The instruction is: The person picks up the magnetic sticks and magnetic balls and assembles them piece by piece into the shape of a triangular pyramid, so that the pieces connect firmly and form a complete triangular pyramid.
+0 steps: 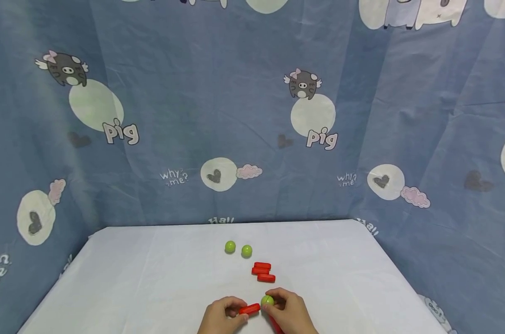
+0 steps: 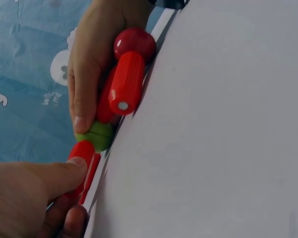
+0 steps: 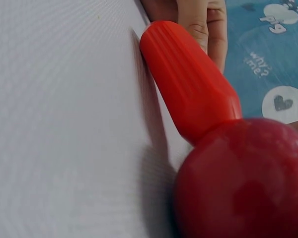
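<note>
In the head view my left hand (image 1: 224, 316) pinches a short red rod (image 1: 250, 309) between thumb and fingers. Its tip meets or nearly meets a green ball (image 1: 267, 301), which my right hand (image 1: 293, 313) pinches. The left wrist view has this held rod (image 2: 81, 152) against the green ball (image 2: 98, 137). On the ball's other side lies a red rod (image 2: 105, 99), partly hidden by the right hand. Nearer the camera, another red rod (image 2: 127, 82) with a pale round end joins a glossy red ball (image 2: 134, 43); both loom large in the right wrist view.
Three red rods (image 1: 262, 272) lie together on the white-covered table (image 1: 152, 273) beyond the hands. Farther back are two green balls (image 1: 230, 247). A blue printed curtain (image 1: 194, 111) hangs behind the table and along its sides.
</note>
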Motion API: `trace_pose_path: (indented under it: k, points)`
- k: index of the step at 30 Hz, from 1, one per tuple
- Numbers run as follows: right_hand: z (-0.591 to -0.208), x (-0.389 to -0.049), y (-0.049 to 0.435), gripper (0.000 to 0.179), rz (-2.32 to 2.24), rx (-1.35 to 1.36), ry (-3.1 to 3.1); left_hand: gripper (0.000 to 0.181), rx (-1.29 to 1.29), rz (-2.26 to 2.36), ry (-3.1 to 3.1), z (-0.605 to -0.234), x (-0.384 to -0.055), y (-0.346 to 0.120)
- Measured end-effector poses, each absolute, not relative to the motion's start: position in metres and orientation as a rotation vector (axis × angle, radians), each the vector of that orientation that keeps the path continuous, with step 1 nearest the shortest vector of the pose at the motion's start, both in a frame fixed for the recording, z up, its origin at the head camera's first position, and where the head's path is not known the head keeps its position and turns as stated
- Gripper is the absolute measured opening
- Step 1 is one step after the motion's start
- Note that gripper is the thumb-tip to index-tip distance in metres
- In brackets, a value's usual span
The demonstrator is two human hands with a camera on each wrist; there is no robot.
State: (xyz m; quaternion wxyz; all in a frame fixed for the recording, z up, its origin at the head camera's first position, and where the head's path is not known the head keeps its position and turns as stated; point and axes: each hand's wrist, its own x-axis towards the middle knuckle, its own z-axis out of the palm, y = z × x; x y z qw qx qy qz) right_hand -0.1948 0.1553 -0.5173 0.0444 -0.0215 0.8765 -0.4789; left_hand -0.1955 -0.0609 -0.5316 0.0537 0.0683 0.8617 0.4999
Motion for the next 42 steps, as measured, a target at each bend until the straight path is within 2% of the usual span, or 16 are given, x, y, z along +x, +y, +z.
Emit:
trace_pose_path:
  k: [21,42]
  points:
    - [-0.520,-0.193,0.153,0.030,-1.495,-0.046,2.682,0.019,0.238,1.540,2.632,-0.531,-0.192,-0.057]
    - [-0.521,-0.191,0.140,0.029,-1.588,0.130,2.801,0.020,0.272,1.532,2.594,-0.531,-0.194,-0.058]
